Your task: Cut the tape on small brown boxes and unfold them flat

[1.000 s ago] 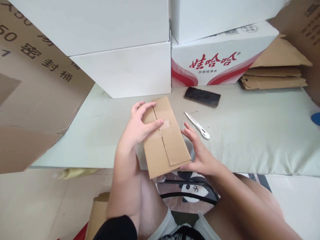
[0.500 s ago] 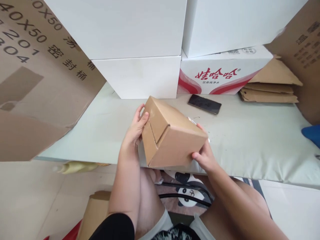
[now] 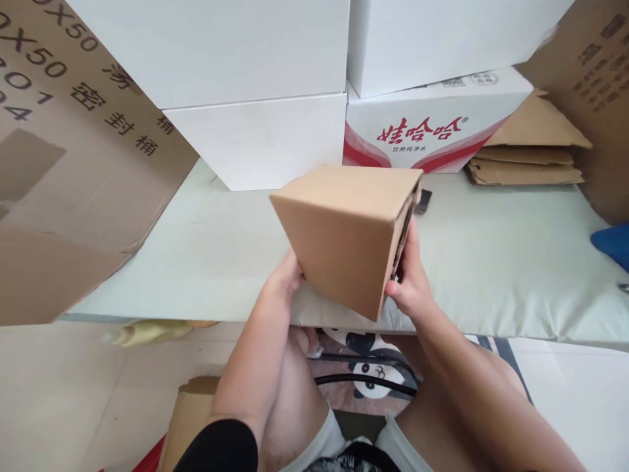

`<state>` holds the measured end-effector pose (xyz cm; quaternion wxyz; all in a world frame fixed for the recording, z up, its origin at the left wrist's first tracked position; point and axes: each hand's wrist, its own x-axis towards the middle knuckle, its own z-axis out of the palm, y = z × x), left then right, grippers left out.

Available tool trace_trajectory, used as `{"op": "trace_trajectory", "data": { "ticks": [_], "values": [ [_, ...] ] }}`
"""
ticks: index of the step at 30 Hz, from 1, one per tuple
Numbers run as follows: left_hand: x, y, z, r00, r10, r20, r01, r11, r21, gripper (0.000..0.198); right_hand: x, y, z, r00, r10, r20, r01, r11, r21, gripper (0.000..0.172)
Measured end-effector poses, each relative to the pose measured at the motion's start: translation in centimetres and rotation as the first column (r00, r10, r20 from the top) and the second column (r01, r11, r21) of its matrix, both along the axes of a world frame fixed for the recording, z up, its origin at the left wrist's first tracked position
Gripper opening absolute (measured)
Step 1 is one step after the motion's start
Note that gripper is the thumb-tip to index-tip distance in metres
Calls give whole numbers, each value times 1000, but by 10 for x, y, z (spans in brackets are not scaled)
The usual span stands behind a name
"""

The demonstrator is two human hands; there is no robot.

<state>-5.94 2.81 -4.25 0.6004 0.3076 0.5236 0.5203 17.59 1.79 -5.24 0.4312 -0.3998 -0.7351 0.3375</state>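
Observation:
A small brown cardboard box [image 3: 344, 229] is held up above the near edge of the pale green table [image 3: 221, 255], tilted with one corner pointing down. My left hand [image 3: 286, 278] grips its lower left side, fingers hidden behind the box. My right hand [image 3: 410, 278] holds its right end, thumb on the near edge and fingers against the open-looking end. The box hides the white cutter and most of the black phone [image 3: 423, 200].
White boxes [image 3: 255, 134] and a red-and-white printed carton [image 3: 427, 134] are stacked along the table's back. Flattened cardboard sheets [image 3: 528, 164] lie at the back right. A large brown carton [image 3: 73, 164] leans at the left. A blue object [image 3: 612, 242] sits at the right edge.
Both hands lifted the box off the table and turned it over, from lying flat with its taped seam up to raised with a plain side facing me.

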Motion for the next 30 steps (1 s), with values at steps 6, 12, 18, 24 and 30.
{"op": "trace_trajectory", "data": {
  "ticks": [6,12,18,24,30],
  "values": [
    [-3,4,3,971,-132,199,126,991,44,80,-11,9,17,991,-27,-133,-3,976,-217,114],
    [-11,2,5,952,15,307,-50,993,107,64,5,17,10,969,-236,67,243,963,-119,66],
    [-2,7,11,968,25,248,-80,973,216,64,24,32,-9,638,-235,734,415,907,-71,44],
    [-6,15,17,991,126,54,-135,959,249,76,22,33,-6,641,-189,744,414,901,-128,28],
    [-11,21,8,975,119,187,-173,937,304,63,26,41,0,684,-240,689,475,863,-171,15]
  ]
}}
